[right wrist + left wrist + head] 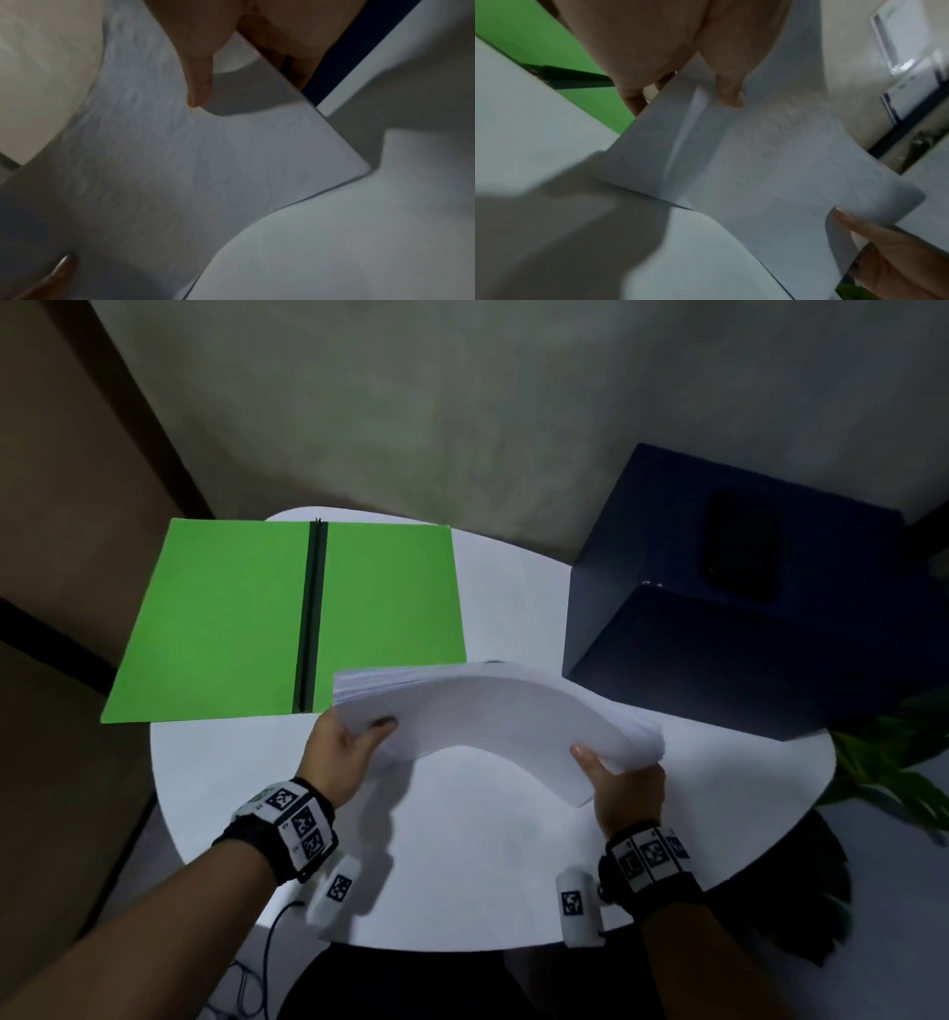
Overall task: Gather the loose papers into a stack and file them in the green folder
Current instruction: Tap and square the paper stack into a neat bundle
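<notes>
A stack of white papers (488,711) is held arched above the round white table (462,865), bowed upward in the middle. My left hand (344,747) grips its left end, thumb on top. My right hand (621,783) grips the right end, thumb on top too. In the left wrist view the paper stack (757,152) sits under my thumb, with the other hand at the lower right. The right wrist view shows the paper stack (180,162) pinched under my thumb. The green folder (287,618) lies open and flat at the table's far left, with a dark spine down its middle.
A dark blue box (729,598) stands at the table's far right, close to the papers' right end. Green plant leaves (893,762) reach in past the right edge. A wall runs behind the table. A black cable (267,958) hangs near the front left.
</notes>
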Motion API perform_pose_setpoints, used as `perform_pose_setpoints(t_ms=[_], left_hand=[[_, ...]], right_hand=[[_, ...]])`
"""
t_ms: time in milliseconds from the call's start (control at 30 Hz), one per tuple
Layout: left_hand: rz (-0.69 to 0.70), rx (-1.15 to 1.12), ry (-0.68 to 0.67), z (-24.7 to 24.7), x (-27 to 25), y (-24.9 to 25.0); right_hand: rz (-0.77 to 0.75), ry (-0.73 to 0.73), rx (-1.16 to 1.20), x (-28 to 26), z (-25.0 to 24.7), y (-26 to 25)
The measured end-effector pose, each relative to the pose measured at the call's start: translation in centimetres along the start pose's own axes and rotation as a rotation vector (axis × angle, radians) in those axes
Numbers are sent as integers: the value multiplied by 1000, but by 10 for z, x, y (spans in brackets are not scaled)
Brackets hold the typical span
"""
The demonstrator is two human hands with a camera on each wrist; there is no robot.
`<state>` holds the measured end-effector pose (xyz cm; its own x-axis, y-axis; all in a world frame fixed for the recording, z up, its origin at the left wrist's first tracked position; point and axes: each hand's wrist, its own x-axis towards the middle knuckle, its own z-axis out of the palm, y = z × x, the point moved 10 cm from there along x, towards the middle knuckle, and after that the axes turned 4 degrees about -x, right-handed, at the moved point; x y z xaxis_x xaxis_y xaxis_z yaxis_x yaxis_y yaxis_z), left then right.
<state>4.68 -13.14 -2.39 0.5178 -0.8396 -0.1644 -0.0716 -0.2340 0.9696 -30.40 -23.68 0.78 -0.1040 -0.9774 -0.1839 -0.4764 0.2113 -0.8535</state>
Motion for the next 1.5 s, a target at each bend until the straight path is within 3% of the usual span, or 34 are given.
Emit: perform_pose_setpoints(t_ms=[167,367,467,533,667,767,833,933,1100,1233,1333,1400,1500], left_hand=[[22,-92,72,-2,2,10],[-5,99,63,-15,12,6],[-197,285,-23,-18,22,-29],[-322,393,-100,-10,11,-60],[-358,605,-92,6,-4,-81],[-372,481,-42,10,-2,-79],[-398,382,-13,3,1,-76],[-236,304,17,-8,14,-38],[212,-31,61,-20,17,53],[312,258,-36,-23,8,55],[342,281,-90,-24,3,56],[417,341,-107,-23,3,67],[659,607,-148,-11,-2,92]], right_hand=[[-11,7,36,0,2,9],[-32,8,6,5,2,12],[-54,-72,-140,16,9,26],[19,-154,-268,16,26,58],[144,-191,-356,14,45,104],[196,-165,-266,12,50,107],[149,-153,-224,11,48,90],[21,-104,-100,11,31,36],[-230,70,69,5,-20,-54],[-218,62,-106,-4,-33,-48],[-204,50,-152,-5,-36,-35],[-293,40,-176,-6,-38,-42],[-545,51,-352,-15,-34,-66]])
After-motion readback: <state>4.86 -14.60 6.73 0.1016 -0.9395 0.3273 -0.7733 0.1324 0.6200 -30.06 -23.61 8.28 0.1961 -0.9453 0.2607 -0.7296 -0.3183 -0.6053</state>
